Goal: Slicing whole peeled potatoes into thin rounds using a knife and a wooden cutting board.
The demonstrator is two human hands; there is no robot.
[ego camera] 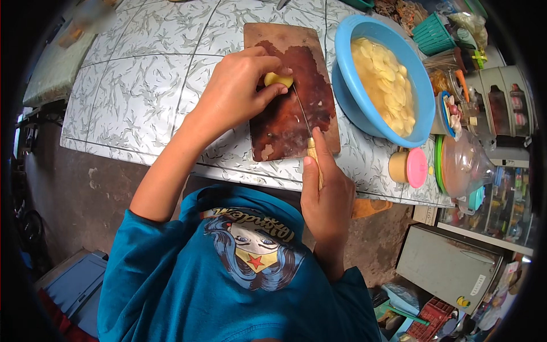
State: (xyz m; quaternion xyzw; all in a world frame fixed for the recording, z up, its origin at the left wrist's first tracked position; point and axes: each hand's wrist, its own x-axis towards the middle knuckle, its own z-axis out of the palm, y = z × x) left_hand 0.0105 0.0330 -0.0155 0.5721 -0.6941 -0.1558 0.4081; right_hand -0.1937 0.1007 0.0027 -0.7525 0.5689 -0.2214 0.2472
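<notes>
A wet wooden cutting board (273,128) lies on the tiled table. On it, my left hand (245,83) grips a piece of peeled yellow potato (278,80) between thumb and fingers. My right hand (327,188) is closed around the light handle of a knife (313,149), the index finger laid along it. The thin blade (302,109) points away from me, its far end beside the potato piece. Right of the board, a blue plastic basin (342,55) holds many pale potato slices (384,81) in cloudy liquid.
At the table's right stand a tan container with a pink lid (416,167), stacked lids or plates by a clear plastic cover (463,160), a green basket (433,34) and jars. The table's near edge (252,176) runs just before me.
</notes>
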